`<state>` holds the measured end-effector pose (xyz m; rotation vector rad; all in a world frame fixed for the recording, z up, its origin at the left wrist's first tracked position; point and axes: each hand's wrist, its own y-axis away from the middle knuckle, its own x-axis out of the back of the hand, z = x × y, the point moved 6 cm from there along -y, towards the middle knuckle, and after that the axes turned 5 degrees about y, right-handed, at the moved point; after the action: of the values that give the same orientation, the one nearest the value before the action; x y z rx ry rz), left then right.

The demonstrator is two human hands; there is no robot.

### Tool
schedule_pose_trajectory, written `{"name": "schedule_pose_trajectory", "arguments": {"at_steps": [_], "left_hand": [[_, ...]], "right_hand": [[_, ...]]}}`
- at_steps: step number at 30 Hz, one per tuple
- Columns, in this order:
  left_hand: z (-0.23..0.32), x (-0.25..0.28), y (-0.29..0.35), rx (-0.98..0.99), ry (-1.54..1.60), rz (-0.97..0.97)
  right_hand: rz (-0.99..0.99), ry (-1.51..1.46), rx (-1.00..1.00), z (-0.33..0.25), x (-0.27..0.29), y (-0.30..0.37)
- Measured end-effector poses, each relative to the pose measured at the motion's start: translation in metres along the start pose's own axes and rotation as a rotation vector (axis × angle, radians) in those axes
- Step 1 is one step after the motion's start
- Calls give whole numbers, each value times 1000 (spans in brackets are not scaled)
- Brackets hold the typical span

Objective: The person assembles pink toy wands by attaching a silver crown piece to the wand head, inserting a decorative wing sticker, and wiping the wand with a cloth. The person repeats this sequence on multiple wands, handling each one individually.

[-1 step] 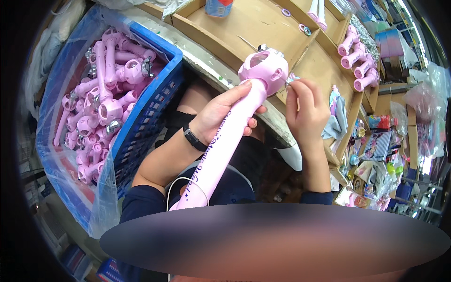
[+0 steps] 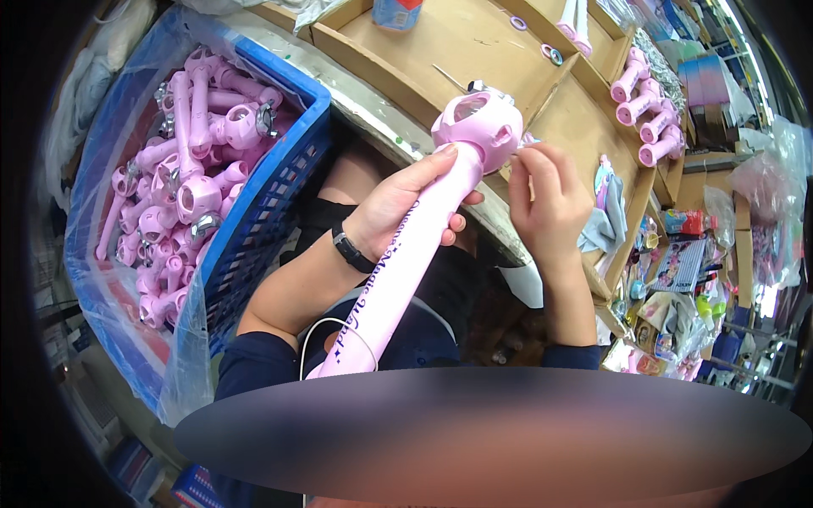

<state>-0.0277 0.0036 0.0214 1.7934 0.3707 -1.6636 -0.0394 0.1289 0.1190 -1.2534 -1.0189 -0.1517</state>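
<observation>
The centre is bright, the bent fisheye rim black, the bottom blurred.

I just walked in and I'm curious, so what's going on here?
Someone's left hand grips a long pink wand just below its round, open-sided head. The right hand is raised beside that head, bunched close to it; whether it holds anything small, I can't tell. On the left, a blue crate holds a pile of similar pink pieces. Ahead are cardboard trays with a few things in them.
</observation>
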Motion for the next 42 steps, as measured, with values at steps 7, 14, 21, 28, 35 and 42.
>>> {"name": "schedule_pose_trajectory", "arguments": {"at_steps": [7, 14, 21, 28, 35, 42], "left_hand": [[-2, -5, -1, -35, -110, 70], [-3, -8, -3, -30, -107, 67], [-2, -2, -4, -21, -76, 9], [14, 13, 1, 70, -67, -110], [33, 21, 7, 86, -170, -206], [66, 15, 40, -119, -241, -356]], "right_hand": [[-1, -37, -69, 6, -7, -4], [23, -43, -144, 15, -7, 6], [12, 99, -295, 45, -4, 18], [-358, 639, -673, 129, 9, 100], [-561, 194, -422, 133, -74, 90], [-728, 332, -485, 138, -72, 48]]}}
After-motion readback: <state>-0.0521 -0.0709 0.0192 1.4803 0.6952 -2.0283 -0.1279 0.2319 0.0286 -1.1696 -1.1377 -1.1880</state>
